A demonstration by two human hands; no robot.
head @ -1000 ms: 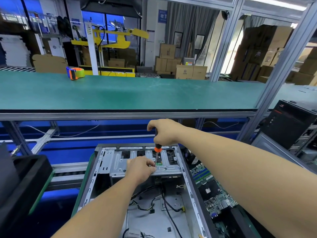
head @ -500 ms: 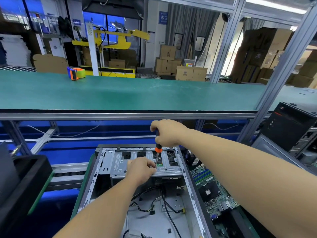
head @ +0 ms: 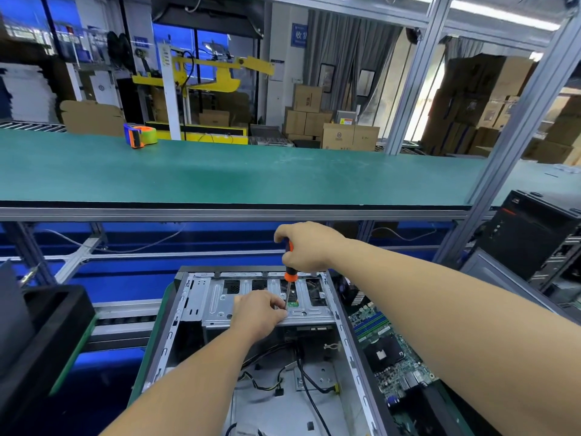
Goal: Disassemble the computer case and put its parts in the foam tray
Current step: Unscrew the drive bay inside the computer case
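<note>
In the head view, the open computer case lies on its side low in the centre, its long axis running from the viewer toward the green tabletop, drive cage at the far end. The right hand is clenched around the orange-and-black screwdriver, held nearly upright with its tip down on the cage. The left hand rests on the cage, fingers pinching beside the tip. A motherboard lies just right of the case; the black foam tray sits at left.
</note>
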